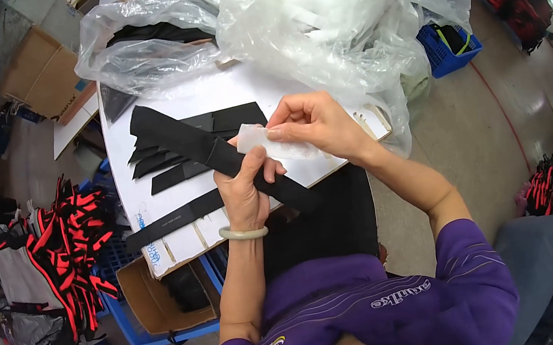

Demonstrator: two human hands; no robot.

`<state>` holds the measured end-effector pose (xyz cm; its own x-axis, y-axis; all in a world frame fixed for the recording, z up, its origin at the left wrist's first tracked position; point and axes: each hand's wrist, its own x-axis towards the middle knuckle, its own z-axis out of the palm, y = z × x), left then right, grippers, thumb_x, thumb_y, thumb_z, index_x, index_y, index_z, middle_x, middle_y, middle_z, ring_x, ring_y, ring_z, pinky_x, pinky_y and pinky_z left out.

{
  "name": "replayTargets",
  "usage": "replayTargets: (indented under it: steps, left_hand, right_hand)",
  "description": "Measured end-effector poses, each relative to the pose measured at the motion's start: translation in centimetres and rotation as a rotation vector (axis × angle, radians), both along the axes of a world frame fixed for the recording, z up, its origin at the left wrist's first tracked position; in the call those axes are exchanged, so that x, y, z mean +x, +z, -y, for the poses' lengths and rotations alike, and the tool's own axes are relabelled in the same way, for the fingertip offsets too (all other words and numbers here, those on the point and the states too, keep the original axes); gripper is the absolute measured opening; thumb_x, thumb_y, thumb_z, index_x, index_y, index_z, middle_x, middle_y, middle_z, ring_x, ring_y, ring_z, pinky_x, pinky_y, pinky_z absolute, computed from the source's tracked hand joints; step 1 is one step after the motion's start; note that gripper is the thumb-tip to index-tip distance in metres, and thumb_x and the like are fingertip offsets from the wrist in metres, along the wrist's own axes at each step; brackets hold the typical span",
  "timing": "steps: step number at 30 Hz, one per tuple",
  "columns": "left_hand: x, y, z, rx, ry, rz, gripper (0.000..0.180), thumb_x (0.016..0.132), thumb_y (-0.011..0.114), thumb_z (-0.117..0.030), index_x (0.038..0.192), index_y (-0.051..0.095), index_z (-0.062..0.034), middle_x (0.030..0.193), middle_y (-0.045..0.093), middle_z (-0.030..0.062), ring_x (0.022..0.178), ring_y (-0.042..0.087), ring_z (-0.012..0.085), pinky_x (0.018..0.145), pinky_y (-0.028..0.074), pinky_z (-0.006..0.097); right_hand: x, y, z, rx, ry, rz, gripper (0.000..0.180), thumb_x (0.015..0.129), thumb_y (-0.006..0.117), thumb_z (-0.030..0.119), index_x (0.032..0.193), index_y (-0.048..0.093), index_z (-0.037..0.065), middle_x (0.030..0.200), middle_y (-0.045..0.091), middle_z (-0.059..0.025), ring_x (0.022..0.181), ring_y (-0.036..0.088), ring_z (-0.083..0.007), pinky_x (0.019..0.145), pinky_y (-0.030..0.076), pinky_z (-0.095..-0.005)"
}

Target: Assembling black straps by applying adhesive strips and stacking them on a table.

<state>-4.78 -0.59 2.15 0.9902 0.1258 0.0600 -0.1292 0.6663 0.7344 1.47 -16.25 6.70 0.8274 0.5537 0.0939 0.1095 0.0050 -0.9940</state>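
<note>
My left hand (244, 191) grips a long black fabric strip (175, 137) that runs slantwise from the upper left down toward my lap. Its thumb also presses on the lower left part of a small white, slightly see-through piece (287, 149), perhaps paper or thin film. Thumb and index finger of my right hand (318, 125) pinch the upper edge of that white piece, just right of the strip. More black strips (178, 176) lie fanned out on the white tabletop (210, 232), and a single one (175, 221) lies near its front edge.
Large clear plastic bags (331, 17) cover the far side of the table. Below its front edge, an open cardboard box (151, 296) sits in a blue crate (129, 327). Red-and-black pieces (71, 258) are heaped at the left. A blue basket (448, 50) stands beyond the table's right side.
</note>
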Motion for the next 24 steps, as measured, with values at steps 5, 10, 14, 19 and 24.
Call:
replayTargets:
  steps: [5, 10, 14, 19, 24]
  left_hand:
    - [-1.7, -0.8, -0.6, -0.093, 0.063, -0.066, 0.031, 0.086, 0.065, -0.005, 0.114, 0.055, 0.0065, 0.077, 0.055, 0.0071, 0.056, 0.052, 0.0130, 0.056, 0.054, 0.032]
    - [-2.5, -0.4, -0.7, -0.090, 0.147, -0.001, 0.036, 0.085, 0.068, -0.005, 0.116, 0.053, 0.0062, 0.081, 0.058, 0.0074, 0.059, 0.053, 0.0124, 0.056, 0.050, 0.028]
    - [-3.0, -0.1, -0.9, -0.072, 0.134, -0.002, 0.031, 0.084, 0.067, -0.004, 0.111, 0.055, 0.0051, 0.079, 0.058, 0.0076, 0.057, 0.052, 0.0123, 0.057, 0.050, 0.029]
    - [-3.0, 0.3, -0.9, -0.122, 0.163, 0.068, 0.019, 0.084, 0.066, -0.003, 0.099, 0.057, 0.0027, 0.072, 0.056, 0.0067, 0.054, 0.051, 0.0127, 0.055, 0.049, 0.028]
    - [-3.3, 0.7, -1.3, -0.005, 0.157, 0.077, 0.015, 0.086, 0.065, -0.005, 0.097, 0.058, 0.0019, 0.071, 0.056, 0.0066, 0.053, 0.051, 0.0130, 0.054, 0.049, 0.028]
  right_hand:
    - [-1.8, -1.2, -1.9, -0.281, -0.243, 1.127, 0.013, 0.079, 0.069, 0.003, 0.089, 0.062, -0.002, 0.090, 0.068, -0.0088, 0.074, 0.066, -0.0186, 0.066, 0.050, -0.0298]
    - [-3.7, -0.9, -2.8, -0.207, -0.099, 0.878, 0.015, 0.077, 0.069, 0.002, 0.089, 0.060, -0.002, 0.099, 0.063, -0.0118, 0.077, 0.066, -0.0247, 0.065, 0.052, -0.0334]
    - [-3.8, -0.5, -2.8, -0.093, -0.102, 0.874, 0.013, 0.079, 0.069, 0.003, 0.087, 0.060, 0.000, 0.085, 0.061, -0.0097, 0.071, 0.064, -0.0232, 0.060, 0.051, -0.0308]
    - [-3.8, -0.8, -3.0, 0.020, -0.114, 0.706, 0.018, 0.076, 0.075, 0.007, 0.087, 0.063, -0.001, 0.083, 0.063, -0.0084, 0.072, 0.064, -0.0185, 0.060, 0.050, -0.0272]
    - [-4.4, -1.0, -3.1, -0.018, -0.070, 0.389, 0.022, 0.076, 0.079, 0.015, 0.083, 0.064, 0.000, 0.074, 0.061, -0.0056, 0.062, 0.056, -0.0114, 0.056, 0.044, -0.0239]
